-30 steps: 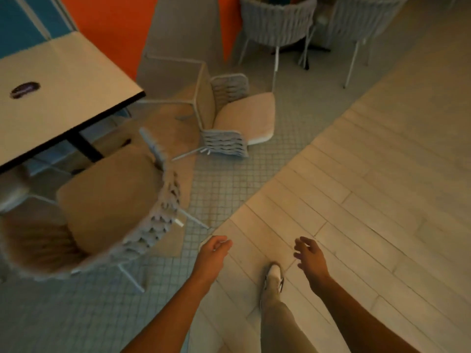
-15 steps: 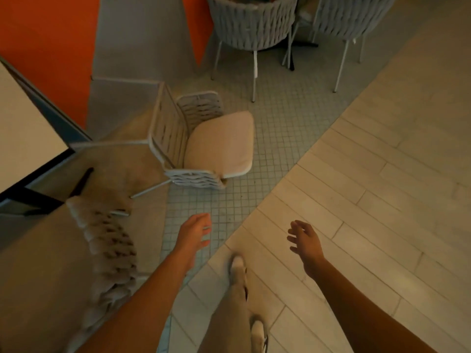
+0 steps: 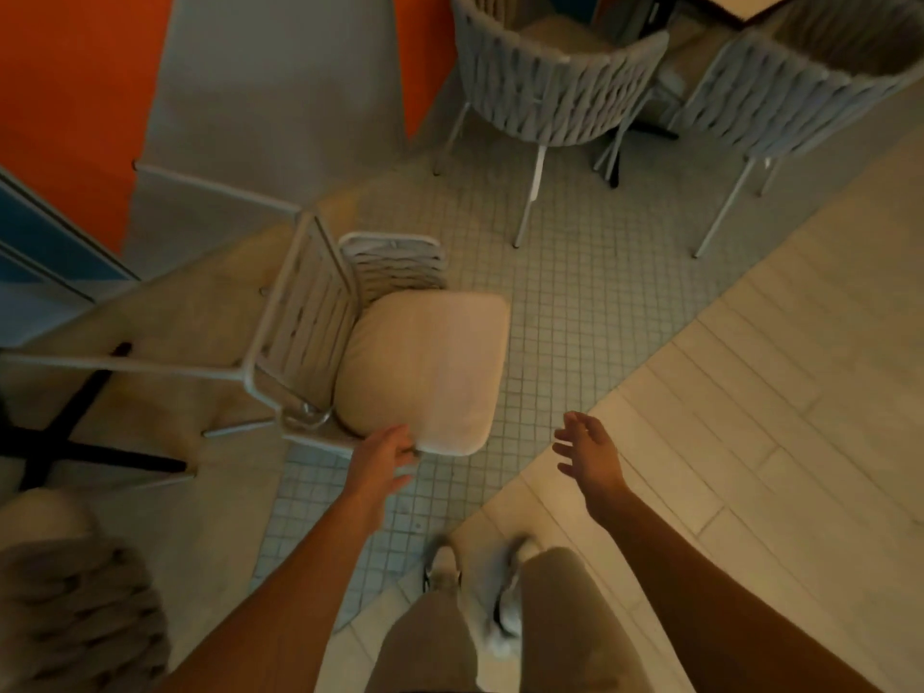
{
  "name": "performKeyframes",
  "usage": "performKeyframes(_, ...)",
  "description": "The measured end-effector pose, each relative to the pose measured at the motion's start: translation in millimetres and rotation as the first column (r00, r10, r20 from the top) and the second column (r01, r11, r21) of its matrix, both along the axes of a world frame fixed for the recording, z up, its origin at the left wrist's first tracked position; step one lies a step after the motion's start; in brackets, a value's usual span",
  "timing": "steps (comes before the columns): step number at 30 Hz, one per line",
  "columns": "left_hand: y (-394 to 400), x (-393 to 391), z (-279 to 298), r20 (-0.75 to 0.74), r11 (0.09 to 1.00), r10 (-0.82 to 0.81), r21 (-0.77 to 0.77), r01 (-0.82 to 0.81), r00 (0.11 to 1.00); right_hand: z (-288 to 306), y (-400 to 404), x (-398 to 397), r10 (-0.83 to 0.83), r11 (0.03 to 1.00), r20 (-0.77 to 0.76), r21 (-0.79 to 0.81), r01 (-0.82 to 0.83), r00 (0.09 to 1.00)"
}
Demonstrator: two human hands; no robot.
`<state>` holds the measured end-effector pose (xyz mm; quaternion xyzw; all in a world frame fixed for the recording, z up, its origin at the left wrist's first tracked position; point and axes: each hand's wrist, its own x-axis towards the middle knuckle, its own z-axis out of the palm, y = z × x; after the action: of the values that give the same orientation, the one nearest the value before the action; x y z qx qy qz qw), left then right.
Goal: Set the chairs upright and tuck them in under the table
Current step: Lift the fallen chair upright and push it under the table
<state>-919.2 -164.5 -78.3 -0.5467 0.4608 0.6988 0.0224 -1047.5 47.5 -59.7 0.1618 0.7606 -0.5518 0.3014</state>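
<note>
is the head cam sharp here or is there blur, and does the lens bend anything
Head view: soft throughout, with motion blur strongest on the shoes and the woven chair at bottom left; dim, warm light, no glare; wide-angle bending curves the floor planks and tips the far chairs outward.

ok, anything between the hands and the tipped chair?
Nothing visible. The left hand is already at the near edge of the tipped chair, by its seat cushion. The right hand is open over bare floor, with a clear path to it.
</note>
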Motion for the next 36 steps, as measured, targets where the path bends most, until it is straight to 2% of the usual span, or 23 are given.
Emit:
performKeyframes(5, -33, -69, -20, 0.040, 0.984, 0.177, 0.023, -0.178, 0.983, -22, -55, -113, 0.114, 0.993, 0.002, 0.006, -0.114, 0.993)
performKeyframes(11, -48, -133, -46, 0.119, 0.901, 0.427, 0.027, -0.433, 0.897, -69, -130, -223, 0.362, 0.932, 0.084, -0.013, -0.363, 0.928)
performKeyframes(14, -41, -160, -55, 0.156, 0.838, 0.539, -0.005, -0.545, 0.828, -86, -159, -267, 0.557, 0.817, 0.141, 0.079, -0.571, 0.818)
performKeyframes(16, -34, -170, -63, 0.178, 0.759, 0.642, -0.006, -0.652, 0.746, -97, -176, -287, 0.680, 0.710, 0.162, 0.100, -0.697, 0.715)
performKeyframes(20, -15, -171, -70, 0.232, 0.622, 0.760, 0.013, -0.783, 0.608, -105, -186, -304, 0.815, 0.517, 0.178, 0.204, -0.831, 0.551)
performKeyframes(24, 15, -174, -91, 0.266, 0.546, 0.804, 0.024, -0.837, 0.532, -120, -198, -317, 0.868, 0.424, 0.146, 0.278, -0.862, 0.475)
performKeyframes(26, 26, -177, -109, 0.275, 0.527, 0.813, 0.028, -0.849, 0.514, -133, -206, -323, 0.876, 0.421, 0.115, 0.294, -0.858, 0.469)
performKeyframes(29, 40, -183, -139, 0.347, 0.459, 0.822, 0.065, -0.886, 0.452, -156, -212, -329, 0.911, 0.329, 0.139, 0.325, -0.887, 0.389)
performKeyframes(33, 34, -202, -178, 0.365, 0.337, 0.860, 0.116, -0.934, 0.356, -194, -231, -341, 0.947, 0.182, 0.182, 0.367, -0.912, 0.263)
performKeyframes(36, 12, -211, -215, 0.351, 0.236, 0.901, 0.097, -0.967, 0.255, -234, -258, -344, 0.953, 0.141, 0.210, 0.333, -0.932, 0.219)
